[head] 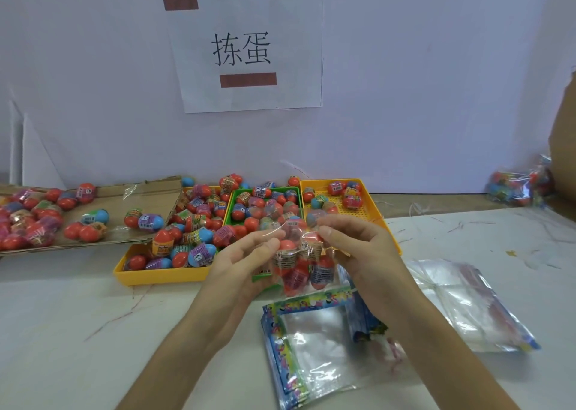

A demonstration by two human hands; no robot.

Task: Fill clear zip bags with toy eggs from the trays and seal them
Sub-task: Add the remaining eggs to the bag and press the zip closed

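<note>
A clear zip bag (300, 263) holding several toy eggs hangs in the air between my hands, above the table. My left hand (246, 260) pinches the bag's top edge on the left, and my right hand (352, 244) pinches it on the right. Behind the bag stand three trays of loose toy eggs: a yellow tray (162, 274) at the left, a green tray (237, 193) in the middle and a yellow tray (374, 205) at the right with only a few eggs. Whether the zip is closed is too unclear to tell.
A stack of empty zip bags (314, 347) with colourful borders lies on the table below my hands, with more clear bags (461, 303) to the right. More eggs lie on flat cardboard (152, 197) at the left. Filled bags (517, 185) sit at the far right by the wall.
</note>
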